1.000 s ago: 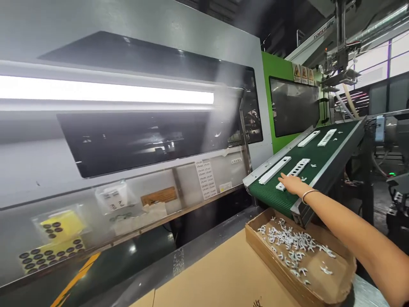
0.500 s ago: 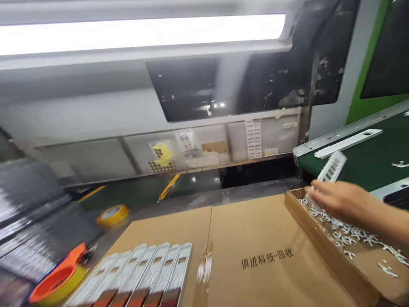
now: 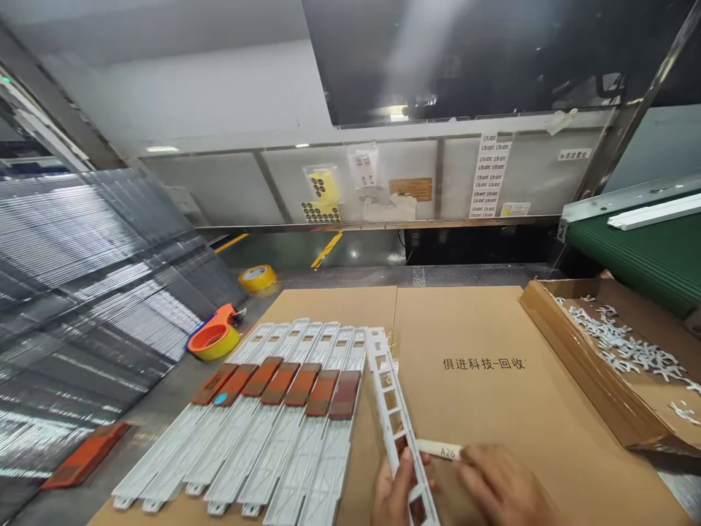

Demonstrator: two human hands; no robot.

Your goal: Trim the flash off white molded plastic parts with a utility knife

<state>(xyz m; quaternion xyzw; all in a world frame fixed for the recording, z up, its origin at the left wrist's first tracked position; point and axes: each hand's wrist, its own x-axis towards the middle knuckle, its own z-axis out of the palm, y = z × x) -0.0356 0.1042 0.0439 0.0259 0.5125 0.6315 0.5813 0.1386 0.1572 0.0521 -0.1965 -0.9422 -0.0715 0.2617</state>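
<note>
My left hand grips a long white plastic strip with a row of square openings, near its lower end. The strip slants over the cardboard, its far end beside the row of other strips. My right hand, blurred, is closed on a slim white stick marked A26. The stick's other end meets the edge of the held strip. To the left lie several white plastic strips side by side, with red-brown blocks lying across them.
A cardboard sheet covers the worktop. At right stands a shallow cardboard box with small white scraps, near a green conveyor. A tape dispenser, yellow tape roll and loose red-brown block lie left.
My right hand has come from above the scrap box down to the cardboard. The white strip is now in my left hand, and the stick shows in my right. The view has turned down.
</note>
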